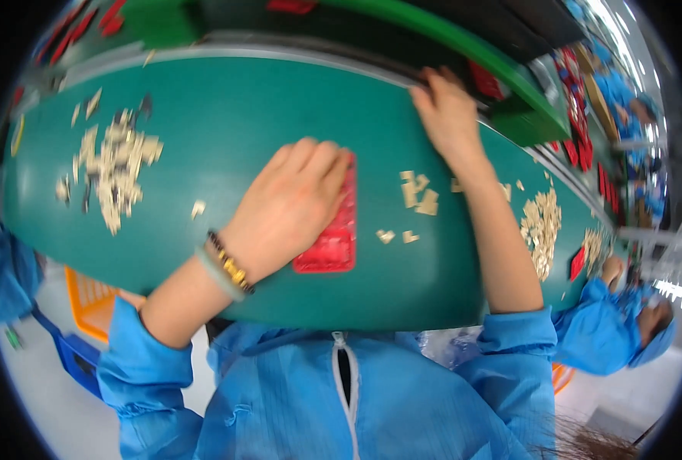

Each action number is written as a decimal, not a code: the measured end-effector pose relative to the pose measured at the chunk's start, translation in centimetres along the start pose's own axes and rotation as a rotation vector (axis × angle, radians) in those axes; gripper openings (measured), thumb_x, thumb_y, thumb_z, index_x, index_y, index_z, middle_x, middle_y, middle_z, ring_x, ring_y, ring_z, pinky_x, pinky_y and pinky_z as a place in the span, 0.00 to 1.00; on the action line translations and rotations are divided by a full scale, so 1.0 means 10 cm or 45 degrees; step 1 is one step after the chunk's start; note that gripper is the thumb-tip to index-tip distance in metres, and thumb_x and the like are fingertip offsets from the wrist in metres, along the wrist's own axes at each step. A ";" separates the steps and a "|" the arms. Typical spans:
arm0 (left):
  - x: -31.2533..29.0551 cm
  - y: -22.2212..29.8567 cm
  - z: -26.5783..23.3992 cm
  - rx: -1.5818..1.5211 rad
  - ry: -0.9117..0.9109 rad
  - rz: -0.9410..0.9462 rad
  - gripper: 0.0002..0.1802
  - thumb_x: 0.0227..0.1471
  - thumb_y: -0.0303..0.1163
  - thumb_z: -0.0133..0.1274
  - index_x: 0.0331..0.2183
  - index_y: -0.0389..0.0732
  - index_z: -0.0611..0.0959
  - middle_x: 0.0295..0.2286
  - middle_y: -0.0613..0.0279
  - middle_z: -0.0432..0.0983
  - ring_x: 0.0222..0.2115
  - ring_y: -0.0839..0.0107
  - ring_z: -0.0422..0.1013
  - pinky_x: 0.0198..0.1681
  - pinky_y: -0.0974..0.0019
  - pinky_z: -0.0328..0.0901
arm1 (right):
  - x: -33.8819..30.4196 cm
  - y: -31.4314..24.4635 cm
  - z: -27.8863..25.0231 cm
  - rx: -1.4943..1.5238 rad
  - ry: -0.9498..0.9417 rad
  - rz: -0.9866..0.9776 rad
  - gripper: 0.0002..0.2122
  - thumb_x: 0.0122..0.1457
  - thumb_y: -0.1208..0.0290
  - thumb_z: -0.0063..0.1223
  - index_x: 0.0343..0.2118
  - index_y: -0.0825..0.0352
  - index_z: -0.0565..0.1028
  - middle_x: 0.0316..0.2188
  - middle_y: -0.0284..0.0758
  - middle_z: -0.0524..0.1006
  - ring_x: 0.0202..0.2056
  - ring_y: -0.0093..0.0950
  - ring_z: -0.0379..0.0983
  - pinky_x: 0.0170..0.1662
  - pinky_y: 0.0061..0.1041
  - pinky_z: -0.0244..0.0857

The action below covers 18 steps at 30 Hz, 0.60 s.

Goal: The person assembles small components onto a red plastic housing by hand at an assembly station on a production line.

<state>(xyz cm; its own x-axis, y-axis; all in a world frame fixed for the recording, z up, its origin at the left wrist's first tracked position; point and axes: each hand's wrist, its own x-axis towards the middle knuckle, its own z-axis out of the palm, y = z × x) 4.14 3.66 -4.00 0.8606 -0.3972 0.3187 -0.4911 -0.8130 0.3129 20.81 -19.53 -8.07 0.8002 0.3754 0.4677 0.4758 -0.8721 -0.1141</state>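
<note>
My left hand (291, 201) lies flat on a red rectangular tray (329, 245) in the middle of the green table (226, 115), fingers together and pressing down on its upper part. My right hand (447, 107) reaches to the far edge of the table, its fingertips over the rim beside a red piece (485, 80) on the green belt behind. What the fingers hold there is hidden. A few small beige parts (418, 193) lie just right of the tray.
A heap of small beige parts (115, 169) lies at the left of the table, another heap (540, 226) at the right. A person in blue (617, 330) works at the right end. An orange crate (88, 295) stands below the table's left side.
</note>
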 end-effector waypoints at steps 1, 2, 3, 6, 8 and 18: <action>0.00 -0.02 0.00 0.018 -0.008 0.046 0.23 0.47 0.29 0.54 0.46 0.31 0.75 0.38 0.55 0.68 0.40 0.60 0.65 0.45 0.62 0.63 | -0.02 -0.03 -0.10 0.067 -0.031 -0.029 0.19 0.56 0.61 0.52 0.48 0.67 0.73 0.51 0.53 0.71 0.52 0.47 0.67 0.55 0.40 0.62; -0.01 -0.04 0.02 0.035 -0.019 0.106 0.20 0.47 0.29 0.53 0.44 0.30 0.76 0.36 0.57 0.67 0.39 0.62 0.65 0.44 0.64 0.63 | -0.04 -0.05 -0.17 0.127 -0.059 -0.046 0.19 0.56 0.63 0.53 0.48 0.68 0.74 0.50 0.54 0.71 0.52 0.47 0.68 0.55 0.38 0.62; -0.02 -0.05 0.04 0.015 -0.002 0.070 0.20 0.47 0.29 0.53 0.44 0.30 0.76 0.36 0.57 0.67 0.39 0.62 0.65 0.44 0.64 0.63 | -0.07 -0.05 -0.22 0.105 -0.069 -0.064 0.19 0.56 0.64 0.53 0.48 0.68 0.73 0.51 0.53 0.70 0.53 0.47 0.67 0.55 0.38 0.62; -0.09 -0.01 0.04 0.218 -0.006 0.154 0.15 0.48 0.29 0.51 0.38 0.31 0.77 0.34 0.59 0.67 0.37 0.65 0.64 0.42 0.66 0.62 | -0.08 0.05 -0.31 0.022 -0.099 -0.094 0.19 0.57 0.64 0.51 0.50 0.67 0.73 0.53 0.52 0.69 0.55 0.46 0.66 0.56 0.37 0.61; -0.08 0.02 0.03 0.382 -0.085 0.209 0.12 0.48 0.29 0.50 0.34 0.32 0.78 0.33 0.61 0.67 0.35 0.67 0.63 0.41 0.66 0.61 | 0.00 0.26 -0.30 -0.482 0.053 -0.247 0.19 0.57 0.64 0.51 0.51 0.66 0.72 0.53 0.52 0.69 0.54 0.44 0.67 0.56 0.38 0.61; -0.72 0.26 -0.40 -0.052 -0.502 0.176 0.44 0.35 0.50 0.65 0.55 0.45 0.71 0.59 0.40 0.53 0.60 0.42 0.49 0.58 0.39 0.50 | -0.43 0.56 -0.95 -0.217 0.026 -0.267 0.08 0.42 0.80 0.50 0.27 0.63 0.75 0.23 0.39 0.73 0.30 0.38 0.72 0.35 0.37 0.67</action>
<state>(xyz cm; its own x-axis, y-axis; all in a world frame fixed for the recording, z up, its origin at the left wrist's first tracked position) -3.82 6.08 -1.92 0.7679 -0.6405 -0.0039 -0.6039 -0.7260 0.3289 16.51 -29.01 -2.36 0.6822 0.5485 0.4835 0.5606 -0.8169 0.1359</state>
